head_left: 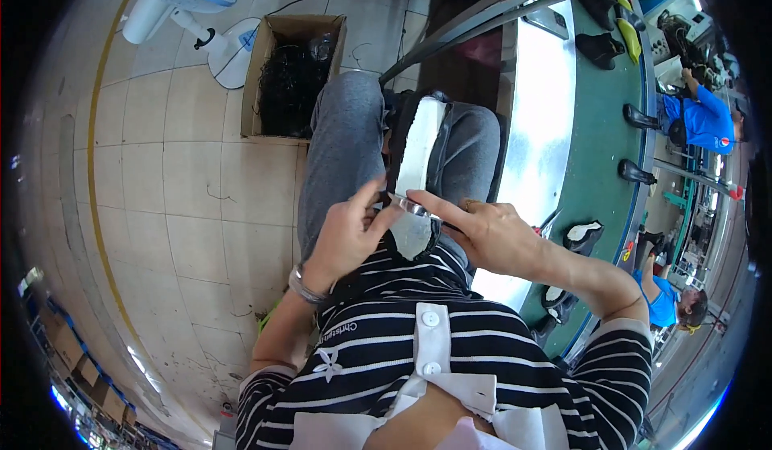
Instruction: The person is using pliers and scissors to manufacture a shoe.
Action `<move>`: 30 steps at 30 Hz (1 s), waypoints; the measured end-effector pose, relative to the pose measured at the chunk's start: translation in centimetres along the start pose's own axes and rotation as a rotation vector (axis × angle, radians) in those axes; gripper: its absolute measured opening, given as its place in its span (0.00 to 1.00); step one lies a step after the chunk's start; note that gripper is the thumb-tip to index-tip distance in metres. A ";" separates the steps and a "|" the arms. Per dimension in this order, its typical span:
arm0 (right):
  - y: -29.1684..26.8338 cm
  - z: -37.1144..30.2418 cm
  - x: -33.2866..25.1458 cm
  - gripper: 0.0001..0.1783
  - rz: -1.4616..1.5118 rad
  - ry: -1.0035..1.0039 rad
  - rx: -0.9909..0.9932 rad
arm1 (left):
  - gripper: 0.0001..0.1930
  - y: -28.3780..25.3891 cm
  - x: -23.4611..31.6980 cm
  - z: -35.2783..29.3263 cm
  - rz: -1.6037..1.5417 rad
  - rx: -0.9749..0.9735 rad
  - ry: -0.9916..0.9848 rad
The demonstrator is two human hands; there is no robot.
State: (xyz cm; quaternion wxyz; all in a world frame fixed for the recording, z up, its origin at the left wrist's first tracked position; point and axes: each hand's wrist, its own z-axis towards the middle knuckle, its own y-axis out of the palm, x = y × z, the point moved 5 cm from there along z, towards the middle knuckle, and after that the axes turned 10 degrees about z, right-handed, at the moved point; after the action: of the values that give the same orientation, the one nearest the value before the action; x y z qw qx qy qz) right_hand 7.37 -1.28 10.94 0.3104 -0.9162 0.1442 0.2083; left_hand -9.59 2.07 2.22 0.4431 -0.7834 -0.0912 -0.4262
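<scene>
White-soled black shoe (pixel 418 156), grey trousers (pixel 346 144), black-and-white striped shirt (pixel 386 345), green conveyor belt (pixel 603 128)

Both forearms come in bent at the elbows and meet over the lap. The left hand (pixel 347 229) curls inward, thumb up, a bracelet on its wrist. The right hand (pixel 490 237) reaches across, index finger stretched toward the left fingers (pixel 371 195), tips nearly touching.

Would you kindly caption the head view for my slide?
Both hands, left hand and right hand, hold a white-soled shoe on the lap.
</scene>
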 end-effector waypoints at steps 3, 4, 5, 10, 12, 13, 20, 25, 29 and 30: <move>0.6 -0.1 0.7 0.38 0.067 -0.095 0.068 | 0.34 2.3 -0.8 1.3 -1.091 -0.373 -0.109; 0.8 -0.1 1.1 0.38 0.074 -0.094 0.072 | 0.38 3.2 -0.6 2.3 -1.471 -0.431 -0.187; 1.0 -0.1 1.3 0.38 0.079 -0.118 0.089 | 0.43 4.0 -0.2 2.9 -1.851 -0.477 -0.271; 2.4 -0.5 2.1 0.38 0.117 -0.135 0.156 | 0.43 5.1 0.7 4.5 -1.564 -0.340 -0.276; 3.0 -0.7 1.9 0.38 0.161 -0.109 0.218 | 0.43 4.9 0.9 4.6 -1.524 -0.278 -0.277; 3.2 -1.0 1.8 0.38 0.148 -0.112 0.222 | 0.43 5.0 1.2 4.7 -1.527 -0.273 -0.264; -3.9 -1.8 -1.1 0.36 0.074 -0.101 0.029 | 0.43 3.7 0.5 5.4 -1.329 -0.217 -0.229; -8.6 2.4 -1.3 0.37 -0.099 -0.526 0.529 | 0.42 3.2 0.6 5.4 -1.333 -0.380 -0.257; -7.9 3.6 0.9 0.37 -0.425 -0.007 0.168 | 0.43 3.2 -0.2 5.5 -1.211 -0.281 -0.186; -8.5 3.1 0.6 0.37 -0.374 -0.150 0.290 | 0.43 3.1 -0.1 5.8 -1.228 -0.302 -0.168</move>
State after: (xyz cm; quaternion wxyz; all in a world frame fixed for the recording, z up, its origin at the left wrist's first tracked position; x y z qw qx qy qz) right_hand 10.32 7.04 12.76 0.4815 -0.8549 -0.0227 0.1918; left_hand -4.66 4.77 -1.19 -0.0059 -0.6731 -0.4969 -0.5477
